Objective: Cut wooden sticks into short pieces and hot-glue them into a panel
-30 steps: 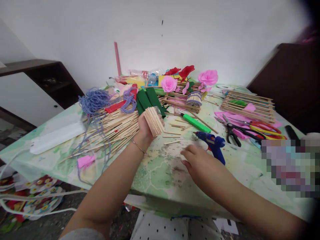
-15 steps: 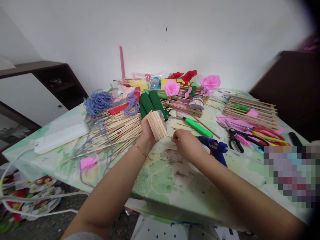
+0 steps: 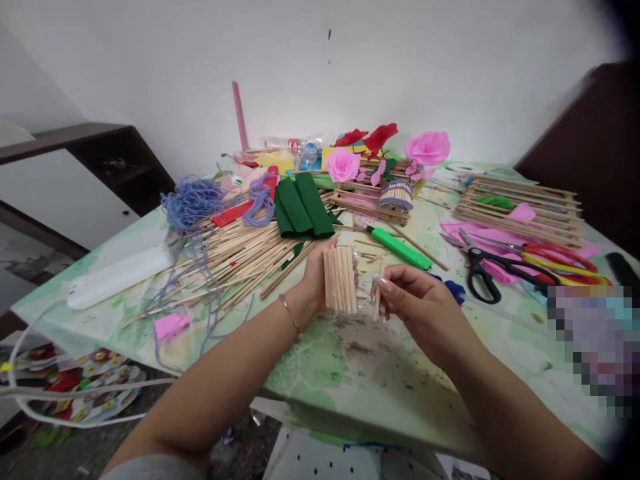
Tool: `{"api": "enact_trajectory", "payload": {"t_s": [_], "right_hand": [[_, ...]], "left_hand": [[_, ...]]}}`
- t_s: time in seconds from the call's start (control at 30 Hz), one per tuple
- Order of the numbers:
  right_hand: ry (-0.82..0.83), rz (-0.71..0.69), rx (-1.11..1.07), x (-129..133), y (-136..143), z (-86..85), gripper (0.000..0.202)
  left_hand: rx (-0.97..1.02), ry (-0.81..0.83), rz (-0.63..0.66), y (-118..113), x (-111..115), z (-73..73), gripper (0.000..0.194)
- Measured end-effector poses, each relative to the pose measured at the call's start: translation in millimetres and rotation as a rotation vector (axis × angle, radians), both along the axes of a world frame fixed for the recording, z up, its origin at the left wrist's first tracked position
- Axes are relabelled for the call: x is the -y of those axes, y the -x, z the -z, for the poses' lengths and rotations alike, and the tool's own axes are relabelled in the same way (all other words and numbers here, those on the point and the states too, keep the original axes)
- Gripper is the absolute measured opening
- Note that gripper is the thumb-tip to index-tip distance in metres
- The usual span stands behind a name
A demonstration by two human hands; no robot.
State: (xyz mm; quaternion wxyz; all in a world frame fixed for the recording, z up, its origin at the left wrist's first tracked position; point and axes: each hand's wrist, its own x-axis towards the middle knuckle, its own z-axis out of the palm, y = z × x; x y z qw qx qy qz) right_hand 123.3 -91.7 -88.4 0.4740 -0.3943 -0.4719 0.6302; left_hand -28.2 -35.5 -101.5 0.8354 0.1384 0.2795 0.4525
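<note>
My left hand (image 3: 315, 277) is wrapped round a clear plastic piece whose side is covered with upright short wooden sticks (image 3: 341, 280). Just right of it, my right hand (image 3: 407, 290) pinches a single short stick (image 3: 379, 290), held upright and apart from the covered piece. Clear plastic shows between the row of sticks and my right fingers. A blue glue gun (image 3: 453, 290) lies partly hidden behind my right hand. Beyond both hands lies a green cutter (image 3: 400, 248).
Long sticks (image 3: 235, 267), purple yarn (image 3: 193, 203) and folded green paper (image 3: 303, 207) lie left and behind. Paper flowers (image 3: 427, 148) stand at the back. Scissors (image 3: 480, 263) and a stick frame (image 3: 520, 207) are on the right. A white power strip (image 3: 120, 277) lies left.
My left hand has turned the stick-covered piece more upright and moved it right. My right hand has lifted a short stick off the table area and turned it upright. The view has shifted slightly.
</note>
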Motion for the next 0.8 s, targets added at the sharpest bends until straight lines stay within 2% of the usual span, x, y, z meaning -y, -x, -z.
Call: {"api": "enact_trajectory", "payload": {"t_s": [0.2,0.8], "right_hand": [[0.097,-0.045,-0.043,2.3,-1.5,-2.3,0.024],[0.115,-0.029,-0.039,1.5,5.2,-2.6,0.031]], "left_hand": [[-0.057,0.057,0.130,-5.4,4.7,1.2,0.062],[-0.103,0.053,0.168,-8.1,5.4,5.7,0.062]]}}
